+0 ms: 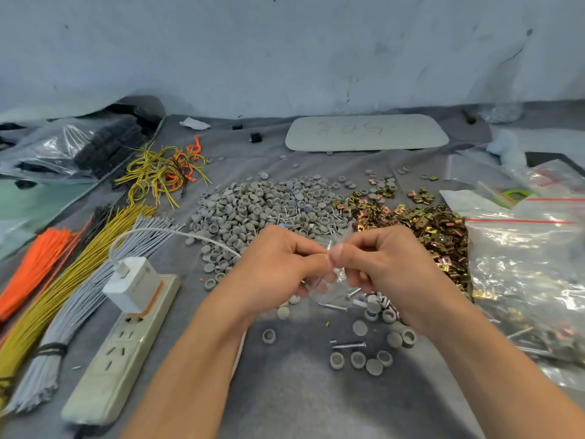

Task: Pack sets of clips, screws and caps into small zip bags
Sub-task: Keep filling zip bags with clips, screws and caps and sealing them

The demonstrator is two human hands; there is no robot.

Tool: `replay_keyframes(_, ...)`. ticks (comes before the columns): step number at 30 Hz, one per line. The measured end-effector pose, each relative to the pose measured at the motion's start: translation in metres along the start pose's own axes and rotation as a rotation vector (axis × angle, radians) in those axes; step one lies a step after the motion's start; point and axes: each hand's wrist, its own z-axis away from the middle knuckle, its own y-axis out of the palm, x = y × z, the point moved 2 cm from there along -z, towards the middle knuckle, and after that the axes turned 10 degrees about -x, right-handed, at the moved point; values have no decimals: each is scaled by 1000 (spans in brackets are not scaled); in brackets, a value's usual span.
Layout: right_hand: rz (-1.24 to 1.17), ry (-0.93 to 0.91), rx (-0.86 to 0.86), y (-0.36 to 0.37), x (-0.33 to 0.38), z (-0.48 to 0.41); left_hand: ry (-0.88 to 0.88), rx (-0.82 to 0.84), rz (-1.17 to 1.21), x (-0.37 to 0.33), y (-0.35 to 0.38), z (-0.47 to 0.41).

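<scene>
A small clear zip bag (332, 280) hangs between my two hands above the grey table cloth. My left hand (278, 264) pinches its top edge from the left, and my right hand (383, 264) pinches it from the right, thumbs almost touching. Behind them lies a big heap of grey round caps (262, 207). A pile of gold metal clips (424, 226) spreads to its right. Loose screws (348, 345) and several caps (373, 365) lie on the cloth under my hands. What the bag holds is hard to see.
A white power strip (117, 353) with a plugged charger (133, 283) lies at the left, beside bundles of orange, yellow and grey wires (63, 299). Large clear bags (525, 274) of parts fill the right. A pale tray (367, 133) lies at the back.
</scene>
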Motion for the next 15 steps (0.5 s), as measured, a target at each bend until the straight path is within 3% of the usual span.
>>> replay_keyframes(5,104,-21,8,2,3,0,54,-141,-245,-9,6,7)
replay_keyframes(9,70,-6,-32,1,4,4,-4,-555,-443,-18,3,5)
replay_keyframes(10,57,1,-57,-1,3,6,-33,-571,-409,-17,0,4)
replay_keyframes(15,49,-35,-30,0,6,13,-54,-344,-317,-16,9,11)
